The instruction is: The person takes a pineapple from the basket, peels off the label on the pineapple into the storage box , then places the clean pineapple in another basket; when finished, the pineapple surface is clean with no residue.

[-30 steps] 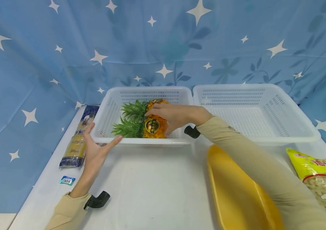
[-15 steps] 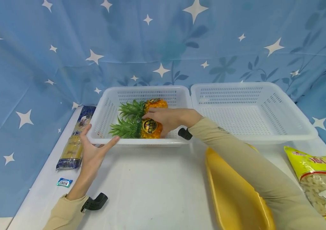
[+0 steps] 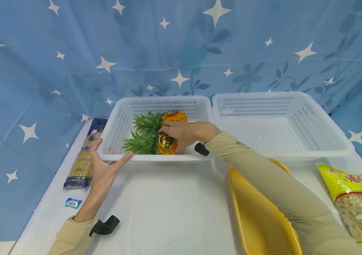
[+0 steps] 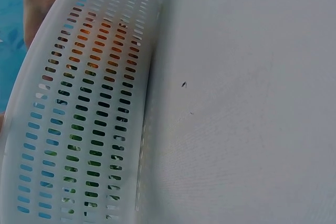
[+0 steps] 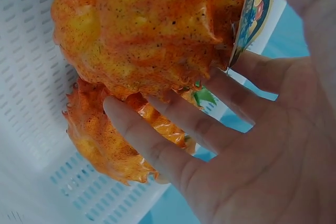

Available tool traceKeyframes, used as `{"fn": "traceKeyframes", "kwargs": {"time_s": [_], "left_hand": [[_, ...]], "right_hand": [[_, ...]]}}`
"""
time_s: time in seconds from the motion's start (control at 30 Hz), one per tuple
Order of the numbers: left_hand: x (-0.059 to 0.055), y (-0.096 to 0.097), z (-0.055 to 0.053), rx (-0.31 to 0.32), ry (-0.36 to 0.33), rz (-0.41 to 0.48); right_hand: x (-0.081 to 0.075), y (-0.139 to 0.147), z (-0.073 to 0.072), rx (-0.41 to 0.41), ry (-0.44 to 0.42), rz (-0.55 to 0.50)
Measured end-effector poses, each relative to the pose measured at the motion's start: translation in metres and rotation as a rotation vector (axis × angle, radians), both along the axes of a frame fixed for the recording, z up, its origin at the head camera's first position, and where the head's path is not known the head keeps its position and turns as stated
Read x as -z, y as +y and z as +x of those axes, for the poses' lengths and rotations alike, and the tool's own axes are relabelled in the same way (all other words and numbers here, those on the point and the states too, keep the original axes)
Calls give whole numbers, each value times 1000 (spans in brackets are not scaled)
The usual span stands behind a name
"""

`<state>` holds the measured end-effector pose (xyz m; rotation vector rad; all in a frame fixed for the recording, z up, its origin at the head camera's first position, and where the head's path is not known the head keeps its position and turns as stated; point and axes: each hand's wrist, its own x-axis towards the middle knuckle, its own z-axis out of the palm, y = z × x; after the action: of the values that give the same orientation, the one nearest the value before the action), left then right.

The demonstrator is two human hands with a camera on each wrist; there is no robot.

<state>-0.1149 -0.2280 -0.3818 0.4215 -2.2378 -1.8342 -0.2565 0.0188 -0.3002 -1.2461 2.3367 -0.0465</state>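
Observation:
Two toy-like pineapples lie side by side in the left white basket (image 3: 204,156), green leaves pointing left. The near pineapple (image 3: 167,146) carries a round black and gold label. My right hand (image 3: 185,132) holds it from above, thumb on the near side and fingers on the far side. In the right wrist view, those fingers (image 5: 157,150) reach between it and the far pineapple (image 5: 102,140). My left hand (image 3: 102,173) rests at the basket's front left corner, thumb along the front rim and fingers spread at the left side. The left wrist view shows mostly the slotted basket wall (image 4: 100,114).
A second white basket (image 3: 295,154) stands right of the first. Under my right arm lies a yellow tray (image 3: 254,212). A pasta bag (image 3: 356,198) is at the right, a blue and gold packet (image 3: 80,168) at the left, with a small blue wrapper (image 3: 72,203) below it.
My right hand has shifted slightly left, closer around the near pineapple. The left hand stays at the basket corner. The head view has shifted a little.

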Motion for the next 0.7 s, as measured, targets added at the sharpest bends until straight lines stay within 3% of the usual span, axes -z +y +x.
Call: {"fn": "traceKeyframes", "kwargs": {"time_s": [0.4, 0.7], "left_hand": [[0, 1, 0, 4, -13, -26], [1, -1, 0, 11, -15, -42]], "right_hand": [[3, -7, 0, 13, 8, 99], [1, -4, -1, 1, 6, 28]]}}
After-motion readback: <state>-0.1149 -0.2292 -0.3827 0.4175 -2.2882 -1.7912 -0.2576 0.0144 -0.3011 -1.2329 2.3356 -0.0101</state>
